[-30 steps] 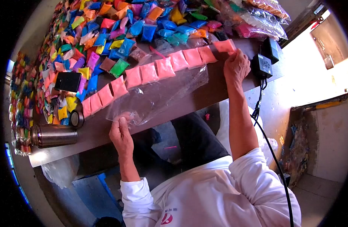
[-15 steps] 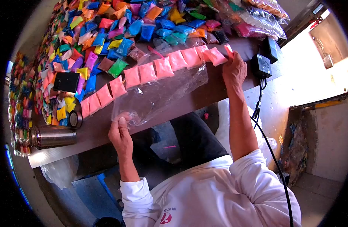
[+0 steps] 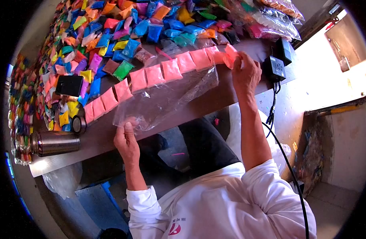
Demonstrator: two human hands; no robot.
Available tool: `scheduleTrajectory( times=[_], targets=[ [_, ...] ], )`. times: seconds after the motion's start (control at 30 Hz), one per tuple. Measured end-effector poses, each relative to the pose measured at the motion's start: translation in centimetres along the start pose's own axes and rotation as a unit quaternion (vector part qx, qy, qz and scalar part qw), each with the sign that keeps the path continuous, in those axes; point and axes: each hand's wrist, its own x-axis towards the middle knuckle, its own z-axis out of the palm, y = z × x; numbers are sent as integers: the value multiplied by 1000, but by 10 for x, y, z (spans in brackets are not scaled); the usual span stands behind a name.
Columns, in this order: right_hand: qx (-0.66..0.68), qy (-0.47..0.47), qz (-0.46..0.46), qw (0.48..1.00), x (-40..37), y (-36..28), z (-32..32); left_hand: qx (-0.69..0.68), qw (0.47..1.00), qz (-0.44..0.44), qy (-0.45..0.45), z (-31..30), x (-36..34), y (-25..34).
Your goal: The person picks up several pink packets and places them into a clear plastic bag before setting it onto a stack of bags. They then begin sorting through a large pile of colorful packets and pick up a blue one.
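A curved row of flat, pink plastic packets (image 3: 172, 71) is laid across the brown table (image 3: 203, 102), its long axis slanting from lower left to upper right. The end packet (image 3: 230, 55) is pinched by the nearly closed right hand (image 3: 246, 75); a clear plastic bag (image 3: 159, 101) is gripped between the left hand's (image 3: 126, 140) thumb and fingers.

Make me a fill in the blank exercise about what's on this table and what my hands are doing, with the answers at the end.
The clear bag is held near one corner by the ____ hand. The small packets lined up in a curved row on the table are colored ____. The shirt worn by the person is mostly ____.

Missing words: left; pink; white.
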Motion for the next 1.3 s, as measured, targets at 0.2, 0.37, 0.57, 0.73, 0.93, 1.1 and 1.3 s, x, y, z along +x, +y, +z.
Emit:
scheduleTrajectory(
  times=[0.2,0.37,0.57,0.73,0.93,1.1,1.3],
  targets=[
    [94,-140,-53,984,-9,6,1,3,1000,15,1,-1,0,-3],
    [73,-195,-46,977,-6,5,-5,-11,1000,6,2,1,-1,-4],
    [374,-191,197,886,-1,10,-8,-14,1000,0,6,2,-1,1],
    [647,-164,387,635,-2,1,-15,-23,1000,6,4,1,-1,-6],
    [729,-231,359,535,-7,-2,-18,-21,1000,11,10,2,-1,-8],
    [697,-230,389,557,-10,-4,-13,-1,1000,14,6,1,-1,-5],
    [567,-143,392,710,-14,-8,-13,-15,1000,10,16,3,-2,-10]
  ],
)
